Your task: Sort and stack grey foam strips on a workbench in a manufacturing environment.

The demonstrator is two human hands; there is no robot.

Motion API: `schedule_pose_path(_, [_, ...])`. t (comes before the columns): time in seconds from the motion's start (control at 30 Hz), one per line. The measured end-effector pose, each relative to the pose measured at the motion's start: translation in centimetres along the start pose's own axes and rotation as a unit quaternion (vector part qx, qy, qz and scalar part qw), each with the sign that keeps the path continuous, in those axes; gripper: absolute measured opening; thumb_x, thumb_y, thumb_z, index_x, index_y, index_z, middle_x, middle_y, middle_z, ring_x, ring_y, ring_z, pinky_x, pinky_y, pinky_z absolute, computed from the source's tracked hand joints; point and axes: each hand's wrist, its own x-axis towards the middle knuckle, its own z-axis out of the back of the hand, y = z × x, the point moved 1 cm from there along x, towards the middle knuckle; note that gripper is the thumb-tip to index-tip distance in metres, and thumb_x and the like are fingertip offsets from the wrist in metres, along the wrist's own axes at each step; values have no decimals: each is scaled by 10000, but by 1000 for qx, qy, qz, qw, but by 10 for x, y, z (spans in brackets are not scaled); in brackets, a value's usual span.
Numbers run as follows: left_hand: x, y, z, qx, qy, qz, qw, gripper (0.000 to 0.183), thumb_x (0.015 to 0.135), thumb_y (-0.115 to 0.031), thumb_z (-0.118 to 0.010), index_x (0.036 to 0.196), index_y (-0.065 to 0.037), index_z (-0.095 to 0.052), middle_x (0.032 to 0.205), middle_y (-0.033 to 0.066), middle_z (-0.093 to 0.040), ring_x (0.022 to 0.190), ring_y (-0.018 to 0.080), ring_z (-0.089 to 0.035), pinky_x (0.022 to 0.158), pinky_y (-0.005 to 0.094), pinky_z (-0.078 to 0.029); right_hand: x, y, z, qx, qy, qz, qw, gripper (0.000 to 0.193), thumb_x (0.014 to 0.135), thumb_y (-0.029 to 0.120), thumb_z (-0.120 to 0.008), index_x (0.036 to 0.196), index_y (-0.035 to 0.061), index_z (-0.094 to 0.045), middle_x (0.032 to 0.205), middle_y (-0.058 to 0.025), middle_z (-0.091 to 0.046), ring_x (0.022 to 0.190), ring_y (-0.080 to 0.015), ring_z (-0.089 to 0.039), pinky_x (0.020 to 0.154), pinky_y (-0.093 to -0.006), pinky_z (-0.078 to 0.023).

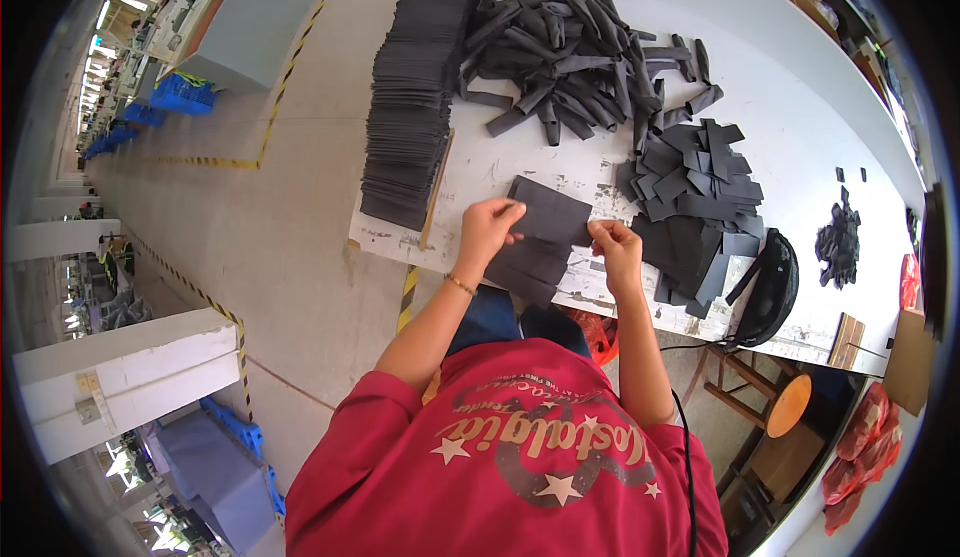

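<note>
A flat black fabric piece [556,209] lies or is held just above the near edge of the white table. My right hand [618,247] pinches its right corner between thumb and fingers. At its left edge, my left hand [490,229] is closed, thumb and index finger meeting on the cloth; the other fingers are curled in. Closer to my body, another black piece [530,269] sits under the first and reaches the table's edge. Whether the two are joined I cannot tell.
A long stack of black pieces [415,97] lines the table's left side. Rolled black pieces [570,52] are heaped at the back. To the right are loose flat pieces [700,182], a black mesh pouch [770,292] and a small dark pile [840,242]. A wooden stool [788,405] stands below.
</note>
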Motion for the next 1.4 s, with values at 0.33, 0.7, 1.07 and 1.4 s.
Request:
schedule_pose_path(0.33, [121,55,-7,244,-183,-183,935,103,749,-138,-721,803,-87,-650,739,96,-626,689,267,-615,638,366,-482,55,-49,-9,-301,-144,98,938,244,820,204,-719,945,-1,-678,725,-118,-651,619,-202,-598,598,-339,-467])
schedule_pose_path(0.7, [223,19,11,474,-100,-363,796,220,713,-139,-767,858,-40,-634,835,103,-609,854,312,-588,799,414,-464,32,1,127,-465,-360,192,786,100,821,57,-650,909,45,-604,873,-114,-599,855,-313,-562,770,-414,-447])
schedule_pose_path(1.07, [135,22,-13,-85,75,41,993,182,984,-166,-491,1041,1,-447,841,217,-659,643,282,-676,560,355,-583,79,-7,173,-756,-98,241,600,342,828,105,-523,1149,22,-609,1163,-92,-598,1111,-258,-528,981,-399,-388])
schedule_pose_path(1.4, [47,-28,-26,-414,109,82,900,277,938,-58,-566,1201,19,-529,1209,184,-587,1138,338,-582,969,433,-507,13,85,66,-287,-157,240,914,370,926,-21,-498,1281,72,-451,1018,-176,-586,918,-334,-594,809,-384,-481])
